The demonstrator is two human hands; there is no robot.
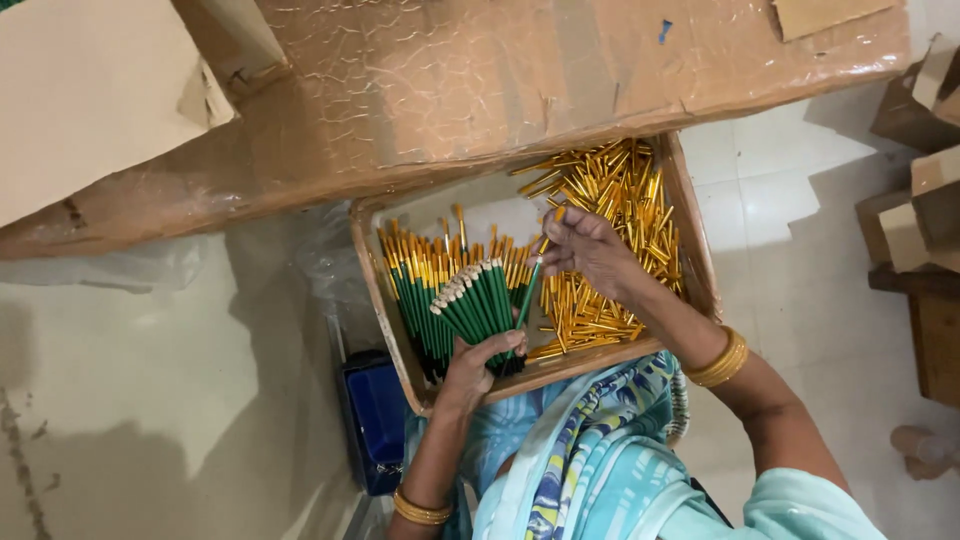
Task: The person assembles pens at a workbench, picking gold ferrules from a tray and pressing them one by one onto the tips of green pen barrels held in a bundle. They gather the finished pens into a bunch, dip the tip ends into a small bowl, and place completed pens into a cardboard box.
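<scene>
- Head view looks straight down on a shallow cardboard tray (375, 290) resting on the person's lap, with both hands working inside it.
- The left hand (475, 365) is closed around the lower ends of a fanned bunch of green pencils (480, 300), their pale tips spreading up and to the left.
- The right hand (590, 250) has its fingers pinched together on a single green pencil (529, 290), which slants down toward the bunch; a small gold piece seems to sit at its fingertips, though that spot is too small to be sure.
- Left part of the tray holds a packed row of green pencils with gold ends (425, 285), lying just behind the held bunch.
- Right part holds a loose heap of gold ferrules (610, 190), partly covered by the right hand and wrist.
- Gold bangles (720, 362) ring the right wrist, and another set sits on the left.
- Blue and yellow patterned cloth (590, 450) of the person's clothing covers the lap under the tray's near edge.
- A large cardboard box wrapped in clear film (480, 80) overhangs the tray's far edge and hides what lies beyond it.
- A blue container (372, 415) stands on the pale floor just left of the tray.
- Wooden pieces (925, 240) lie at the right edge, well apart from the hands.
</scene>
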